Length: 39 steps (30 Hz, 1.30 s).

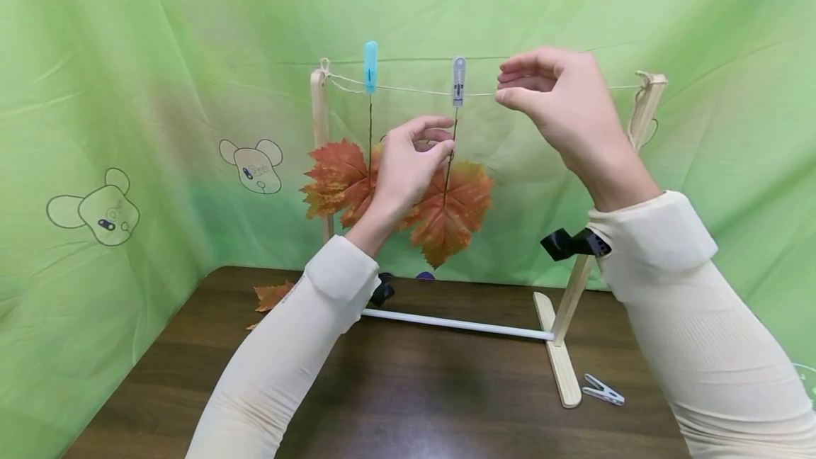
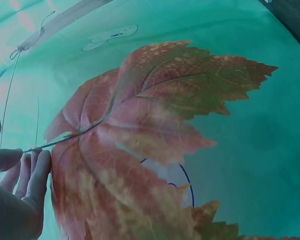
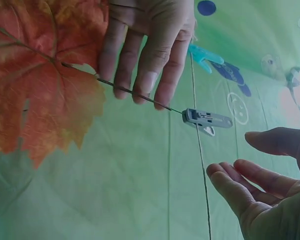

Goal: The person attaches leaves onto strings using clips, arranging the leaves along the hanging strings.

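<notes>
A grey clothespin point(image 1: 458, 81) grips the string and the top of an orange maple leaf's stem, so that the leaf point(image 1: 454, 214) hangs down. My left hand point(image 1: 411, 165) is at this stem point(image 3: 132, 93), which runs across its loosely extended fingertips in the right wrist view. To the right of the clothespin, my right hand point(image 1: 564, 101) is raised beside the string point(image 1: 478, 95), thumb and fingers apart and holding nothing. A second maple leaf point(image 1: 341, 179) hangs from a blue clothespin point(image 1: 370, 67) further left, partly hidden behind my left hand.
Wooden posts point(image 1: 647, 108) carry the string, and a white rod point(image 1: 459, 324) joins the stand low down. On the brown table point(image 1: 408, 388) lie a loose pale clothespin point(image 1: 603, 389) near the stand's right foot point(image 1: 561, 367) and another leaf point(image 1: 273, 296) at left. Green cloth point(image 1: 159, 91) hangs behind.
</notes>
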Each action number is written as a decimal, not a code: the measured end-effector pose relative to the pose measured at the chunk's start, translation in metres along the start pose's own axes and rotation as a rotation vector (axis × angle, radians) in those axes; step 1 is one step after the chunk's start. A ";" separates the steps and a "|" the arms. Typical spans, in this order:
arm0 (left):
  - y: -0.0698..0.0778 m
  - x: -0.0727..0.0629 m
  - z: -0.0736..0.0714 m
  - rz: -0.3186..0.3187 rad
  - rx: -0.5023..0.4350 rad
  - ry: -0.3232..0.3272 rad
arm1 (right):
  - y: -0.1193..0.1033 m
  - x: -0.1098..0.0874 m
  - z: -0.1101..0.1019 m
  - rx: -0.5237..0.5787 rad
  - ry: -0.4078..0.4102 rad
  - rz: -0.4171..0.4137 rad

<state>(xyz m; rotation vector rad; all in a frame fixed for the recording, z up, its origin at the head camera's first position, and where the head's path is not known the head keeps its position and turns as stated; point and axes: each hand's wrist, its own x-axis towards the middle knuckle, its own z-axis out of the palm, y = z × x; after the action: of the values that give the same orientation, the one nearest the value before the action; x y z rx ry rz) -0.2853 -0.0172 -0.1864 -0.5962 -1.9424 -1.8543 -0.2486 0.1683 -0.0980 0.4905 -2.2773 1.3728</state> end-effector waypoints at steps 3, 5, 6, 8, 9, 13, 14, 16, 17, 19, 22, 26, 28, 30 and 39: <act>-0.003 -0.001 -0.005 0.017 -0.018 -0.005 | 0.003 -0.008 -0.002 -0.035 0.000 -0.015; -0.004 -0.003 -0.009 0.022 -0.028 -0.012 | 0.005 -0.014 -0.003 -0.052 0.004 -0.032; -0.005 -0.005 -0.010 0.022 -0.030 -0.016 | 0.006 -0.017 -0.004 -0.057 0.008 -0.038; -0.005 -0.008 -0.014 0.022 -0.029 -0.022 | 0.009 -0.023 -0.005 -0.072 0.013 -0.049; -0.004 -0.010 -0.016 0.023 -0.030 -0.026 | 0.010 -0.026 -0.005 -0.080 0.015 -0.052; -0.001 -0.016 -0.023 0.039 -0.028 -0.036 | 0.016 -0.039 -0.010 -0.125 0.008 -0.031; -0.001 -0.018 -0.025 0.049 -0.025 -0.038 | 0.018 -0.042 -0.012 -0.134 0.006 -0.026; 0.000 -0.021 -0.030 0.066 -0.016 -0.039 | 0.022 -0.047 -0.015 -0.143 0.000 -0.016; 0.001 -0.023 -0.033 0.068 -0.012 -0.040 | 0.024 -0.050 -0.016 -0.148 -0.002 -0.015; 0.001 -0.028 -0.039 0.066 0.003 -0.042 | 0.030 -0.056 -0.019 -0.155 -0.010 -0.013; 0.000 -0.036 -0.049 0.060 0.030 -0.048 | 0.039 -0.065 -0.023 -0.179 -0.018 -0.003; -0.004 -0.049 -0.063 0.069 0.094 -0.061 | 0.052 -0.077 -0.029 -0.233 -0.026 0.015; -0.006 -0.056 -0.071 0.070 0.131 -0.069 | 0.059 -0.082 -0.031 -0.243 -0.036 0.028; -0.009 -0.062 -0.079 0.064 0.168 -0.079 | 0.067 -0.089 -0.032 -0.251 -0.044 0.037; -0.041 -0.098 -0.120 -0.061 0.313 -0.146 | 0.107 -0.124 -0.034 -0.284 -0.080 -0.022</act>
<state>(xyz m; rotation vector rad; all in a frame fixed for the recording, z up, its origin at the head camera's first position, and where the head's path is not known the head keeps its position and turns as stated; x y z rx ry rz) -0.2282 -0.1423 -0.2686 -0.5909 -2.3101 -1.5297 -0.1924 0.2556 -0.2287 0.4809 -2.4718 1.0115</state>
